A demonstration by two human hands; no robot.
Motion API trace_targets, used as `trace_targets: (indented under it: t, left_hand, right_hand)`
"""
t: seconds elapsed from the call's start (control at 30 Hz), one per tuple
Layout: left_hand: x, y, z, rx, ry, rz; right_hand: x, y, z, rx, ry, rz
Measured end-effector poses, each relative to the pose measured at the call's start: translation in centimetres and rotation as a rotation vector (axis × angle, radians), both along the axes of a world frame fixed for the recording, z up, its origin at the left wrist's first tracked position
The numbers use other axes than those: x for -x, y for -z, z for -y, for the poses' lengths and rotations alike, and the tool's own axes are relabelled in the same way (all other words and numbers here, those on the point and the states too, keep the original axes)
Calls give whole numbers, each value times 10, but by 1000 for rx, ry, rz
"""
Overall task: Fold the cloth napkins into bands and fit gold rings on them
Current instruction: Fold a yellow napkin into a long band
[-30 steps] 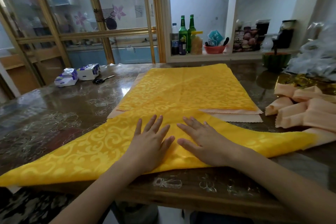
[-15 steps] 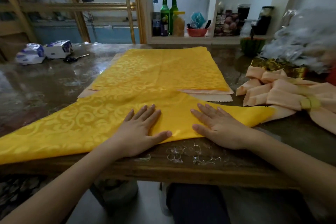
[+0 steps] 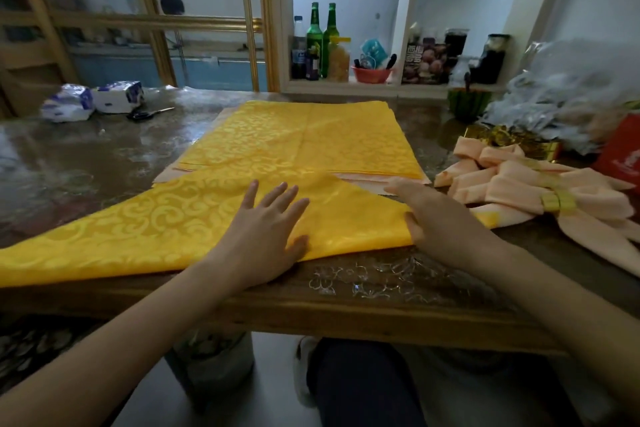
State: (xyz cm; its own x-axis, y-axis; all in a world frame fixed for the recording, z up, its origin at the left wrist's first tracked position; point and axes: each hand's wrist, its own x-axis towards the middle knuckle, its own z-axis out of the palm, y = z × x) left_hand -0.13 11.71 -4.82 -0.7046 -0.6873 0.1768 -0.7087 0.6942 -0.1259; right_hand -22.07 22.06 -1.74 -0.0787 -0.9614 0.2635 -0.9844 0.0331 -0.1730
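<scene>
Though several peach napkins [image 3: 512, 180] already lie banded at the right edge of the table [image 3: 86, 156], one wearing a gold ring [image 3: 558, 201], the yellow napkin [image 3: 156, 218] along the near edge is only a triangle. The left hand [image 3: 266, 232] and right hand [image 3: 443, 218] press it flat with straight fingers, gripping nothing. A stack of unfolded napkins [image 3: 311, 142] waits behind it, so most work likely remains

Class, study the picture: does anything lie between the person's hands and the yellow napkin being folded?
Nothing visible does. The left hand and the right hand both rest directly on the yellow napkin.
</scene>
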Motion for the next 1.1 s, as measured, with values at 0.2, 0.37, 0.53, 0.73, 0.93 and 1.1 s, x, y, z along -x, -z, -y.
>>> trace_targets:
  t: [0.2, 0.37, 0.53, 0.73, 0.93, 1.1]
  left_hand:
    - [-6, 1, -8, -47, -258, -299]
    - [-60, 17, 2, -104, -375, -243]
    - [-123, 35, 11, -116, -434, -259]
    - [-197, 50, 30, -21, -470, -388]
    - [-241, 33, 44, -4, -736, -417]
    - [-179, -18, 75, 19, -540, -452]
  right_hand:
    - [-112, 20, 62, -82, -298, 101]
    - [-140, 35, 89, -309, -363, 61]
    - [-137, 45, 95, -372, -361, -9]
    - [-141, 44, 96, -361, -370, -27]
    - [-147, 41, 97, -376, -398, -6]
    - [-130, 12, 111, -211, -344, 396]
